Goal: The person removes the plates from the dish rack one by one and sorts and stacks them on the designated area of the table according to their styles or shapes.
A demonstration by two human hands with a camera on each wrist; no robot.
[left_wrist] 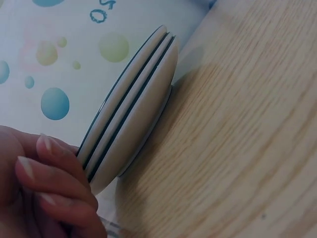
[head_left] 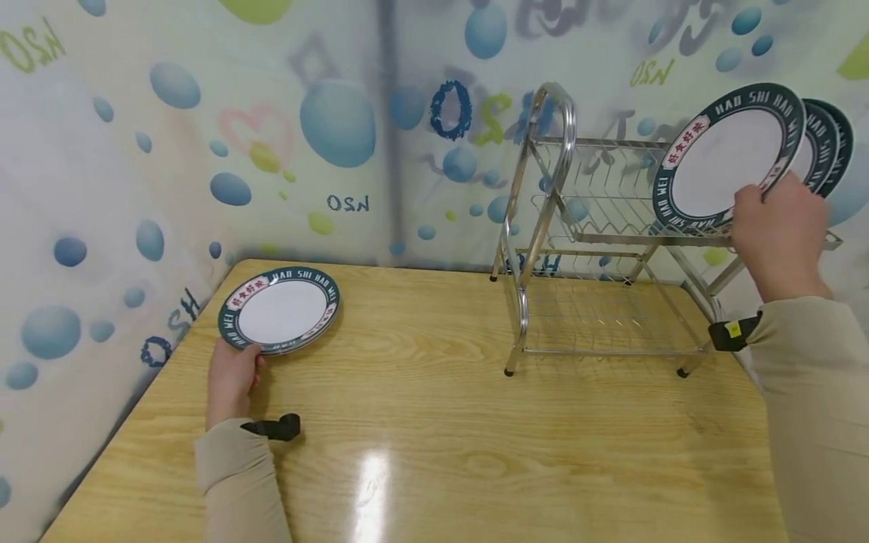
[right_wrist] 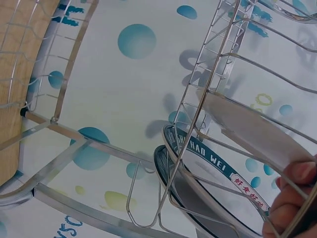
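On the left part of the table lies a stack of white plates (head_left: 281, 311) with dark green lettered rims. My left hand (head_left: 231, 377) grips its near edge, thumb at the top rim. The left wrist view shows the stacked edges (left_wrist: 131, 109) beside my curled fingers (left_wrist: 54, 178). At the upper tier of a metal dish rack (head_left: 566, 151), my right hand (head_left: 784, 234) pinches the lower right rim of a matching plate (head_left: 726, 162), which stands tilted there. Two more such plates (right_wrist: 203, 163) stand behind it to the right, partly hidden by it in the head view.
The rack's lower tier (head_left: 604, 320) has wire slots and stands on the wooden table (head_left: 407, 392) near its back right edge. A bubble-patterned backdrop (head_left: 271, 196) rises behind the table and along its left side.
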